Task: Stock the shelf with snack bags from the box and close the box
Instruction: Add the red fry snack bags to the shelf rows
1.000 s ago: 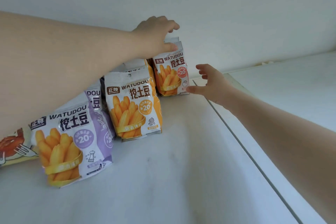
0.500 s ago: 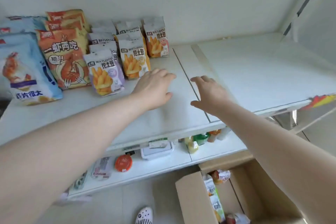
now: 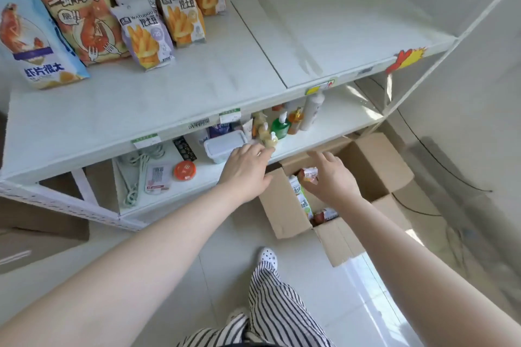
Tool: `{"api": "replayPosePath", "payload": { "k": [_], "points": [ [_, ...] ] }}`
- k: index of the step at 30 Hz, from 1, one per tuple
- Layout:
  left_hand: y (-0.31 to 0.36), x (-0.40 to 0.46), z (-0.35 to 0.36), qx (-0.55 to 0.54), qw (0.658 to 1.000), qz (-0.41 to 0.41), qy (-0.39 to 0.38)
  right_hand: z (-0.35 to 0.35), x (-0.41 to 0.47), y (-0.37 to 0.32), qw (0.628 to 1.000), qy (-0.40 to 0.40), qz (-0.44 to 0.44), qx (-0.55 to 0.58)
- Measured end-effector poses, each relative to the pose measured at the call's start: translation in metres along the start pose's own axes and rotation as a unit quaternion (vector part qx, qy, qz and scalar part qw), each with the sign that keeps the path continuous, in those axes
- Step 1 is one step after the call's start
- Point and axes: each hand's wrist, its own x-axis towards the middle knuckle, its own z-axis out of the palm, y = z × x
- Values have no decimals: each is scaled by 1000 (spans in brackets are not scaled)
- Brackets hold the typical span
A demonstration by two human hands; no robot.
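Note:
An open cardboard box (image 3: 284, 214) stands on the floor below the white shelf (image 3: 203, 76), with several snack bags inside, among them a green-and-white bag (image 3: 302, 197) and a small orange bag (image 3: 309, 175). My left hand (image 3: 245, 170) hovers open over the box's left flap. Over the box opening my right hand (image 3: 331, 177) is also open, fingers spread just beside the orange bag, holding nothing. Fries snack bags (image 3: 146, 36) stand in rows at the top shelf's back left, next to larger shrimp-chip bags (image 3: 81, 8).
The lower shelf holds bottles (image 3: 280, 127), a plastic tub (image 3: 224, 146), an orange lid (image 3: 184, 169) and hangers (image 3: 135, 175). My striped trouser leg and slipper (image 3: 267, 255) stand on the floor by the box. A dark cable (image 3: 451, 169) runs along the floor at right.
Both hands have left the top shelf and dropped down to the box on the floor. My view has tilted downward with them.

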Motion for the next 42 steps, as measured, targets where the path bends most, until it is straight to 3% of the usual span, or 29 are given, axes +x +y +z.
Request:
{"api": "replayPosePath", "payload": {
  "k": [10, 17, 22, 31, 42],
  "points": [
    [83, -68, 68, -12, 993, 63, -98, 42, -149, 62, 992, -51, 111, 21],
    [162, -56, 108, 3, 985, 115, -126, 33, -196, 136, 987, -51, 152, 5],
    [229, -31, 146, -2, 986, 92, -142, 18, -209, 216, 986, -54, 159, 13],
    [305, 18, 175, -34, 991, -5, -129, -8, -168, 338, 990, -82, 113, 1],
    [273, 144, 196, -37, 982, -122, -141, -14, 1, 375, 989, -146, 17, 2]
  ]
}}
